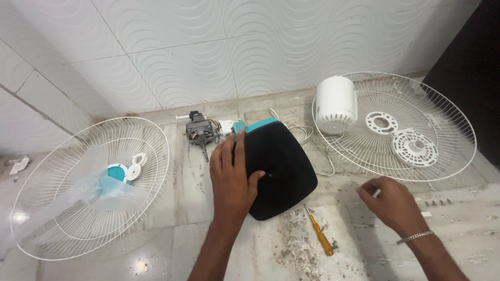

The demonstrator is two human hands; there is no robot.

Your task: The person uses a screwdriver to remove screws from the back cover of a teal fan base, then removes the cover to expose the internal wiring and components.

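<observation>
Left hand (233, 174): laid flat, fingers spread, palm pressing the left side of the black fan base (278, 169); it grips nothing, only steadies.
Right hand (391, 200): fingers curled, pinching a small white piece (376, 193) at the fingertips; too small to tell what it is. A metal bracelet sits on that wrist.
Black fan base: rounded square with a teal edge, lying on the marble floor (208, 244) near the middle of it, well short of the wall edge.
Screwdriver (319, 234): yellow handle, on the floor just beside the base's near corner, between the two hands.
Fan motor (200, 131): grey, shaft bared, behind the base toward the wall.
Left grille (91, 187): lies flat at the floor's left edge, holding pale blue blades.
Right grille (394, 126): at the right edge, holding a white motor cover (336, 104) and two round plates.
Loose screws (436, 202): near the right hand.
Handling note: keeping the flat palm on the base seems wise while the other hand works, with small parts kept clear of the grit.
</observation>
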